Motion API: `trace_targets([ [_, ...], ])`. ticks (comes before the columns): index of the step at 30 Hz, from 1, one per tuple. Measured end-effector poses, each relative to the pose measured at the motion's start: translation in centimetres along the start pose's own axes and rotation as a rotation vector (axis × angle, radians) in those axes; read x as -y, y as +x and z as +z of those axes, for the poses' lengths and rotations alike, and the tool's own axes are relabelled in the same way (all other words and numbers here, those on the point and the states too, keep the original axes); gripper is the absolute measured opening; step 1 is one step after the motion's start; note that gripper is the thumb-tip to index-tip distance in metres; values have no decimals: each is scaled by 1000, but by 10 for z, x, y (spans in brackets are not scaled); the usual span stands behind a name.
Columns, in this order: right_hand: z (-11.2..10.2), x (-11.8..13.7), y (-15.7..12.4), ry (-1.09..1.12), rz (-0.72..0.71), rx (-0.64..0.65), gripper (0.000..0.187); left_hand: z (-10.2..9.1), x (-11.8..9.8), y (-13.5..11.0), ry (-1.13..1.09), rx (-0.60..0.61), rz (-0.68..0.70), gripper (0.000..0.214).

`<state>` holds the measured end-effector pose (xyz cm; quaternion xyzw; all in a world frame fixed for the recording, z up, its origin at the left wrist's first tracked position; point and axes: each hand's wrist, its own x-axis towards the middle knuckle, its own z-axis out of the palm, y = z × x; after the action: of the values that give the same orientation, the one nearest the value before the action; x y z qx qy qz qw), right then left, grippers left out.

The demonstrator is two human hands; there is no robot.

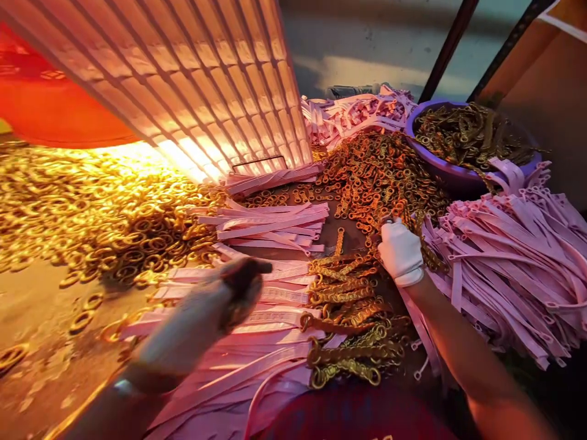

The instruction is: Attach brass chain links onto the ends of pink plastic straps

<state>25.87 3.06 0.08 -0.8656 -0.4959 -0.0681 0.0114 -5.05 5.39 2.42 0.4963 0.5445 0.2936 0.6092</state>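
Observation:
My left hand [243,290], in a pale glove with dark fingertips, hovers over pink straps [270,318] laid side by side. It is smeared by motion, so I cannot tell what its fingers hold. My right hand [401,253], in a white glove, is closed at the near edge of a heap of small brass-coloured metal links [376,177]. Its fingertips are partly hidden, and what they grip cannot be made out. Between the hands lie short gold chain pieces [343,287], stacked in a row beside the strap ends.
Gold rings [137,220] spread widely on the left. A ribbed white panel [206,79] leans behind, near a red tub [55,104]. At the back right stands a purple basin [422,146] of chain pieces. A bundle of pink straps [518,250] lies on the right.

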Motion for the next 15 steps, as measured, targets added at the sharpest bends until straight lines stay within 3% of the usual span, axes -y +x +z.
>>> trace_targets([
  [2,5,9,7,-30,88,9,52,28,-3,4,-116,141,-108,36],
  [4,11,12,10,-54,97,18,54,42,-3,10,-199,240,-148,42],
  [8,23,-10,15,-58,-84,12,31,39,3,14,-299,340,-186,43],
  [11,30,-30,19,36,-186,-63,21,32,4,7,-292,356,-162,36],
  [15,26,-27,2,538,-372,-129,33,35,-1,-5,-210,300,-50,32],
])
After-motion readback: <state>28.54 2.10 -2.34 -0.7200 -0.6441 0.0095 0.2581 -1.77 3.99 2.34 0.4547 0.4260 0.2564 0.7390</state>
